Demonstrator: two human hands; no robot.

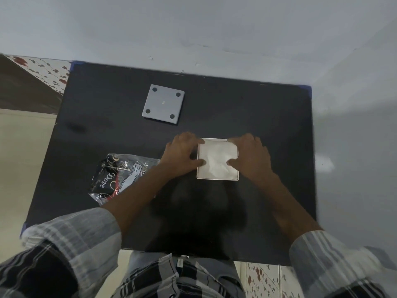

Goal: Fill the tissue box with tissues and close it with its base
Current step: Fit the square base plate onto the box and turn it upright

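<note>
A white square tissue box (217,178) lies open side up in the middle of the black table, with white tissues (217,160) filling it. My left hand (182,153) rests on the box's left side, thumb and a fingertip pressing on the tissues. On the right side, my right hand (250,155) does the same, its thumb on the tissues. The grey square base (163,104), with four round feet facing up, lies apart at the back of the table, left of the box.
An empty-looking plastic tissue wrapper (117,177) printed black and silver lies on the table (268,117) left of my left forearm. A grey wall runs behind the table. Tiled floor shows at the left and at the bottom right.
</note>
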